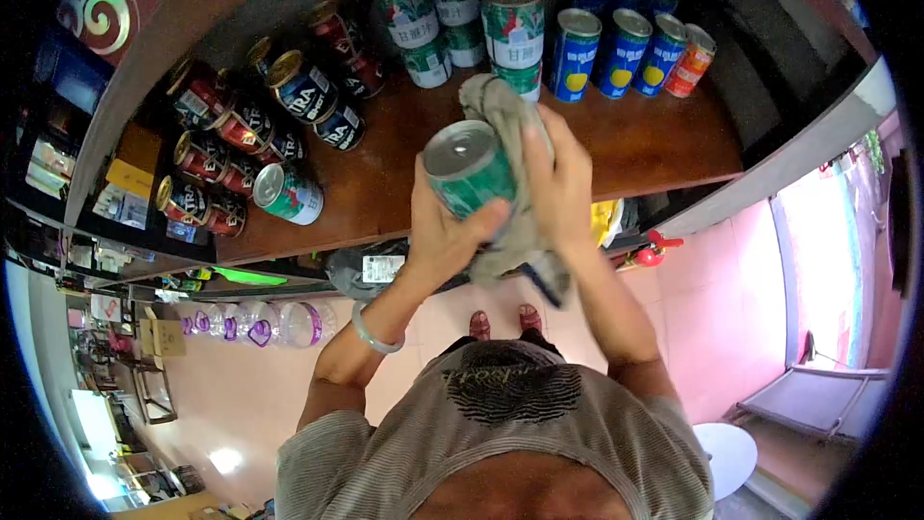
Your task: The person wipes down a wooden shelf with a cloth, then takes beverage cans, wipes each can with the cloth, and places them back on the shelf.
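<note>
My left hand (pixel 448 231) is wrapped round a green can (pixel 472 169), which is tilted with its silver top facing up toward the camera. A grey-green cloth (pixel 510 231) lies against the can's right side, and my right hand (pixel 560 178) holds it there. Both hands are above the front part of a brown wooden shelf (pixel 385 183). Behind them stand stacked green cans (pixel 513 24). Another green-and-white can (pixel 289 195) stands alone at the left of the shelf, beside dark and red cans (pixel 202 156).
Blue cans (pixel 575 55) and an orange can (pixel 691 62) stand at the shelf's right. Black cans (pixel 303 87) are stacked at its left. Below are clear plastic bottles (pixel 260 325) on the left, a red object (pixel 654 248) and a white round stool (pixel 727 457) on the right.
</note>
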Demonstrator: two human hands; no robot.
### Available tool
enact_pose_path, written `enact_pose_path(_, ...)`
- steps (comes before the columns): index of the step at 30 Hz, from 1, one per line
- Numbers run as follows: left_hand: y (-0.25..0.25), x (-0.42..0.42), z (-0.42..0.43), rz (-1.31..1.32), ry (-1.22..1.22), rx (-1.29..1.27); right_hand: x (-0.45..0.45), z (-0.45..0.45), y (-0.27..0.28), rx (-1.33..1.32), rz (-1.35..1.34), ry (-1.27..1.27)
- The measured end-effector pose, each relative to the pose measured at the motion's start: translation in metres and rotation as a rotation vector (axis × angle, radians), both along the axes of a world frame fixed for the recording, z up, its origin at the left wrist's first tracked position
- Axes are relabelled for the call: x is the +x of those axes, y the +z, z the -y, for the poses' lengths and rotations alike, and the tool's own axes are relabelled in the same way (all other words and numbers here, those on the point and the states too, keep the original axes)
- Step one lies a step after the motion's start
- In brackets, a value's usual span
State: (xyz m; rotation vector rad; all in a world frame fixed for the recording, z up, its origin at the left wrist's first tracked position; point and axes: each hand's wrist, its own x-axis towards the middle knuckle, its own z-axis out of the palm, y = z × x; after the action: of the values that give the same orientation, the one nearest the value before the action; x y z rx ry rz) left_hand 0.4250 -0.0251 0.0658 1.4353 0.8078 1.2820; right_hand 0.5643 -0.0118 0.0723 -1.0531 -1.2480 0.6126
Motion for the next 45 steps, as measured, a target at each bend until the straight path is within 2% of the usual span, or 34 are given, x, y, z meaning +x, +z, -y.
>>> enact_pose_path(1,0.001,0.001,0.003,-0.088,-0.001,0.092,0.003,-0.001,-0.004,-0.076,-0.062,0.109)
enact_pose_path(3,0.009,0.003,0.003,-0.091,-0.013,0.078,0.017,-0.011,-0.007,-0.181,-0.163,0.329)
enact_pose_path(5,0.01,0.001,-0.002,-0.117,-0.028,0.047,0.017,-0.008,-0.015,-0.112,-0.182,0.281)
enact_pose_path(7,0.01,-0.01,-0.014,-0.348,0.094,0.283,0.016,-0.008,-0.016,-0.018,-0.231,0.223)
enact_pose_path(9,0.02,-0.012,-0.016,-0.414,0.268,0.529,0.012,0.001,-0.017,0.056,-0.315,0.16)
enact_pose_path(10,0.025,-0.003,-0.004,-0.055,0.218,0.166,0.012,0.004,-0.015,0.074,-0.282,0.143)
enact_pose_path(12,0.032,0.008,0.01,0.083,0.248,-0.027,0.012,0.008,-0.008,0.121,-0.215,0.103)
enact_pose_path(13,0.027,0.007,0.011,0.016,0.259,0.007,0.013,0.009,-0.01,0.19,-0.031,0.018)
enact_pose_path(15,0.017,0.002,0.013,-0.114,0.288,0.071,0.012,0.019,-0.007,0.295,0.173,0.121)
enact_pose_path(16,0.018,-0.001,0.004,-0.046,0.316,-0.001,0.011,0.023,-0.005,0.347,0.275,0.177)
enact_pose_path(18,0.015,-0.003,0.001,0.151,0.278,-0.168,0.005,0.021,0.005,0.294,0.251,0.136)
enact_pose_path(19,0.015,-0.003,0.004,0.064,0.252,-0.032,0.003,0.016,0.008,0.269,0.24,0.112)
enact_pose_path(21,0.013,-0.003,0.018,-0.11,0.2,0.23,0.008,-0.004,0.01,0.059,0.11,0.243)
enact_pose_path(24,0.02,-0.003,0.032,-0.178,0.3,0.379,0.003,-0.005,0.004,-0.149,-0.101,0.437)
enact_pose_path(26,0.017,-0.008,0.03,-0.108,0.281,0.509,-0.001,0.001,-0.003,-0.258,-0.239,0.548)
enact_pose_path(28,0.024,-0.017,0.029,-0.132,0.365,0.601,-0.011,0.008,-0.009,-0.414,-0.401,0.675)
enact_pose_path(29,0.02,-0.02,0.038,0.033,0.295,0.335,-0.015,0.012,-0.014,-0.483,-0.44,0.718)
enact_pose_path(30,0.013,-0.028,0.037,0.093,0.26,0.274,-0.019,0.015,-0.018,-0.55,-0.476,0.764)
enact_pose_path(33,0.012,-0.048,0.039,-0.146,0.381,0.366,-0.034,0.024,-0.026,-0.612,-0.446,0.771)
enact_pose_path(35,0.007,-0.064,0.035,-0.224,0.46,0.408,-0.035,0.017,-0.039,-0.65,-0.347,0.755)
enact_pose_path(36,0.008,-0.074,0.034,-0.344,0.589,0.484,-0.029,0.014,-0.037,-0.615,-0.256,0.751)
enact_pose_path(38,0.007,-0.093,0.023,-0.124,0.644,0.205,-0.017,0.009,-0.028,-0.536,-0.075,0.744)
enact_pose_path(39,0.01,-0.1,0.015,-0.333,0.74,0.254,-0.015,0.008,-0.019,-0.523,-0.054,0.711)
enact_pose_path(41,0.001,-0.108,-0.004,-0.264,0.775,0.2,-0.015,0.004,0.002,-0.482,-0.005,0.647)
enact_pose_path(42,-0.003,-0.113,-0.011,-0.242,0.758,0.139,-0.02,-0.001,0.012,-0.359,0.108,0.569)
enact_pose_path(44,-0.019,-0.118,-0.025,-0.421,0.882,0.237,-0.037,-0.017,0.027,-0.111,0.31,0.399)
enact_pose_path(45,-0.026,-0.118,-0.029,-0.516,0.931,0.281,-0.05,-0.029,0.026,-0.07,0.486,0.314)
